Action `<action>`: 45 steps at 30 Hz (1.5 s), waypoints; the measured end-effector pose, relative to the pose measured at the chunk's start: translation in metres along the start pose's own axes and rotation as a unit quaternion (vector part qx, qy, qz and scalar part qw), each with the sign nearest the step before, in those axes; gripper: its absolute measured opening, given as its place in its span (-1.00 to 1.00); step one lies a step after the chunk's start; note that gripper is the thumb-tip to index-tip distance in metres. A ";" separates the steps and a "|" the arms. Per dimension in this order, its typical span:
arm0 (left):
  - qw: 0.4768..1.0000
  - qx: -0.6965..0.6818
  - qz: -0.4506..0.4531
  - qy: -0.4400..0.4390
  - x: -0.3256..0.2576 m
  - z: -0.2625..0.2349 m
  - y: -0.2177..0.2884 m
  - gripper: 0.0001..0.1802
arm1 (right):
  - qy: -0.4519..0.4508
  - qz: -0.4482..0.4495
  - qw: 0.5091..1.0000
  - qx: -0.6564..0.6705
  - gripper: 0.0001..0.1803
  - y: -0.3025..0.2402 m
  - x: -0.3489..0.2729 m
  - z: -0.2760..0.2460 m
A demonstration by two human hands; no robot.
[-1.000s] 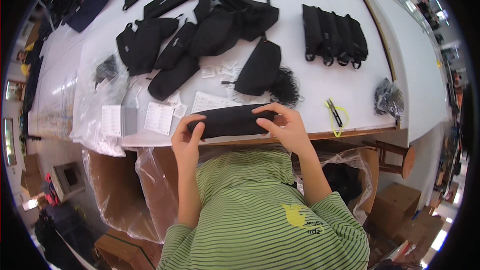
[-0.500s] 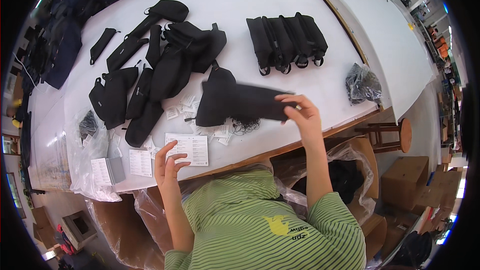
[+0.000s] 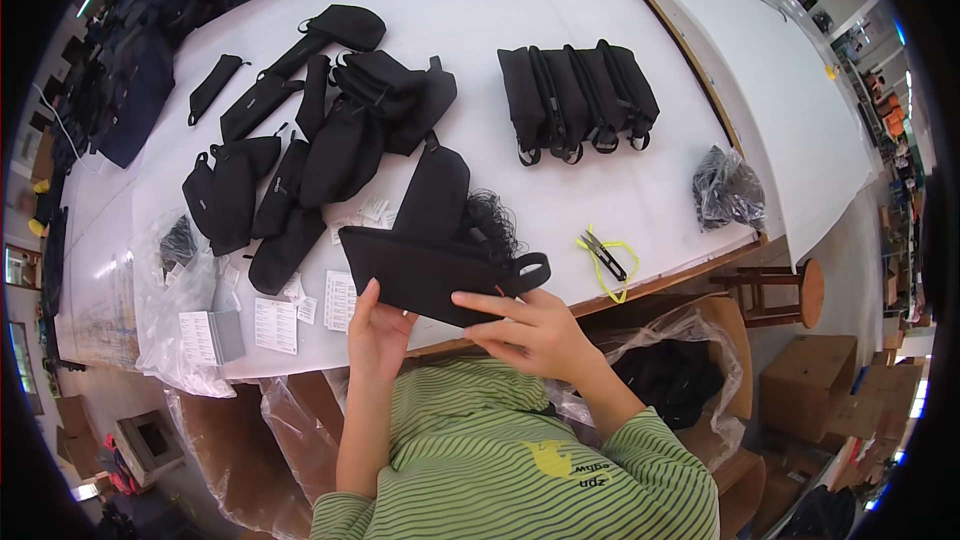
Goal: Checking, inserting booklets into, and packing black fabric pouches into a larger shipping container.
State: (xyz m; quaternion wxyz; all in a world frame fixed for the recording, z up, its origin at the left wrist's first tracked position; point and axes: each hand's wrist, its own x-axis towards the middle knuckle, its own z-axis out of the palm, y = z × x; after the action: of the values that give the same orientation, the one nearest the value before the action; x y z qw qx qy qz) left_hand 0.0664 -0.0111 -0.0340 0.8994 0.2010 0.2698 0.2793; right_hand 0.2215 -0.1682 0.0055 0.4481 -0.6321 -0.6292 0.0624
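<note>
A black zip pouch point(image 3: 415, 270) with a loop handle at its right end is held tilted above the table's near edge. My left hand point(image 3: 380, 335) grips its lower left side, the thumb up against the fabric. My right hand point(image 3: 530, 330) holds the lower right part near the loop, fingers across the front. Just behind it lie another black pouch point(image 3: 437, 185) and a tangle of thin black cords point(image 3: 490, 223). Printed white cards point(image 3: 340, 300) are partly covered by the held pouch.
Black pouches point(image 3: 343, 155) form a loose heap at left; several more stand in a row point(image 3: 578, 95) at back right. Thread snips point(image 3: 605, 252) with a yellow cord lie at right, near a plastic-wrapped bundle point(image 3: 727, 190). Card stacks point(image 3: 210, 338) and small white tags point(image 3: 375, 210) lie at left.
The pouch in my right hand has come down and left toward my body. My left hand, empty before, now grips it too. The thread snips and the cord tangle have come into fuller view.
</note>
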 end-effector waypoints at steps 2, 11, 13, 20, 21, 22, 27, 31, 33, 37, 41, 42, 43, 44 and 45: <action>1.000 -0.018 -0.011 -0.012 0.001 -0.001 -0.003 -0.58 | 0.014 -0.051 0.999 -0.008 -0.74 0.000 0.002 0.002; 0.992 0.056 0.074 0.086 0.003 0.007 -0.004 -0.47 | 0.224 0.165 0.950 0.144 -0.40 0.012 0.006 -0.020; 0.987 0.124 0.080 0.059 0.000 0.009 -0.005 -0.40 | -0.016 0.287 0.936 0.204 -0.49 0.024 0.001 -0.022; 0.973 0.228 0.045 0.018 -0.006 0.007 -0.006 -0.39 | -0.214 0.342 0.878 0.257 -0.61 0.036 -0.004 -0.027; 0.973 0.227 0.045 0.017 -0.006 0.008 -0.005 -0.39 | -0.217 0.351 0.869 0.273 -0.64 0.039 -0.006 -0.030; 0.977 0.208 0.054 0.008 -0.007 0.010 -0.003 -0.44 | -0.178 0.363 0.877 0.259 -0.68 0.042 -0.004 -0.038; 0.937 0.337 0.090 0.014 -0.016 -0.024 0.015 -0.83 | 0.274 0.310 0.903 0.115 -0.73 0.103 0.007 -0.102; 0.929 0.339 0.128 0.076 -0.027 -0.052 0.029 -0.91 | 0.461 0.232 0.850 -0.104 -0.67 0.173 0.032 -0.181; 0.908 0.360 0.164 0.138 -0.028 -0.069 0.031 -0.93 | 0.457 0.229 0.822 -0.250 -0.66 0.216 0.034 -0.205; 0.880 0.420 0.179 0.135 -0.031 -0.077 0.036 -0.96 | 0.351 0.284 0.765 -0.459 -0.67 0.285 0.039 -0.210; 0.781 0.554 0.249 0.141 -0.025 -0.078 0.031 -0.86 | 0.156 0.431 0.796 -0.395 -0.66 0.325 0.034 -0.193; 0.726 0.615 0.262 0.161 -0.025 -0.077 0.030 -0.75 | 0.155 0.428 0.798 -0.395 -0.66 0.327 0.035 -0.192; 0.666 0.671 0.272 0.180 -0.024 -0.076 0.029 -0.65 | 0.168 0.436 0.803 -0.370 -0.65 0.328 0.035 -0.192; 0.666 0.670 0.273 0.182 -0.021 -0.078 0.028 -0.65 | 0.180 0.443 0.808 -0.345 -0.65 0.329 0.034 -0.193; 0.625 0.706 0.273 0.188 -0.018 -0.083 0.026 -0.53 | 0.179 0.441 0.809 -0.345 -0.65 0.327 0.033 -0.194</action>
State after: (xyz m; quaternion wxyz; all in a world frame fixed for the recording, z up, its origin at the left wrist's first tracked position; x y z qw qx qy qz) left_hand -0.0059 0.0153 -0.0784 0.2935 0.7823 0.4797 0.2678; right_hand 0.5949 -0.1717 -0.0748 0.2298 -0.9544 -0.1723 -0.0817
